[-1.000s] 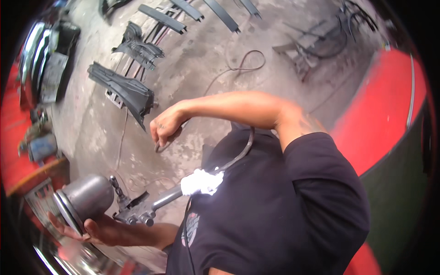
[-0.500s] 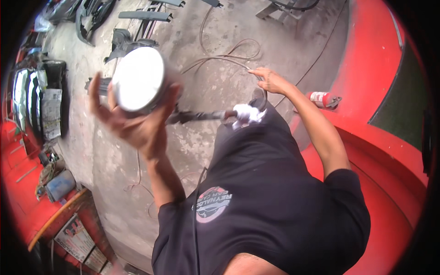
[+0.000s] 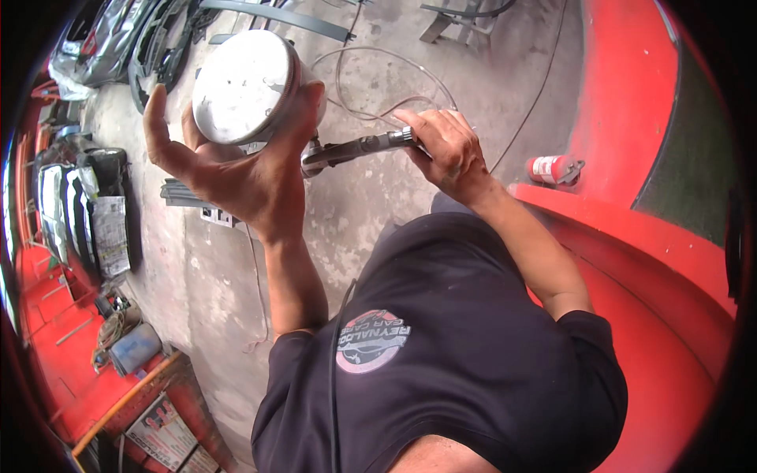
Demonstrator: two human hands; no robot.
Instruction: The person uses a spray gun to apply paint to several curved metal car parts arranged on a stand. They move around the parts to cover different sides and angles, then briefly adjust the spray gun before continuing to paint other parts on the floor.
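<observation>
My left hand [image 3: 256, 181] is wrapped from below around the round cup of a spray gun [image 3: 355, 150], thumb on one side and fingers on the other. The cup's white lid [image 3: 239, 87] faces up and has a few dark specks and smudges. From under the cup the gun's metal handle points right. At the handle's end, my right hand [image 3: 451, 151] is closed around the fitting, fingers bent. A thin air hose [image 3: 430, 76] loops on the floor just beyond the right hand; the fingers hide where hose and gun meet.
A red fire extinguisher [image 3: 555, 169] lies beside the red structure at right. Car bumpers [image 3: 162, 51] and long grey trim strips [image 3: 276, 17] lie at the far left. A metal stand [image 3: 465, 31] is at the back. A blue container [image 3: 136, 348] sits at left.
The right hand has come in from the hose to the gun's handle end. The gun has risen and tilted farther away from me. A white rag near the handle is out of sight.
</observation>
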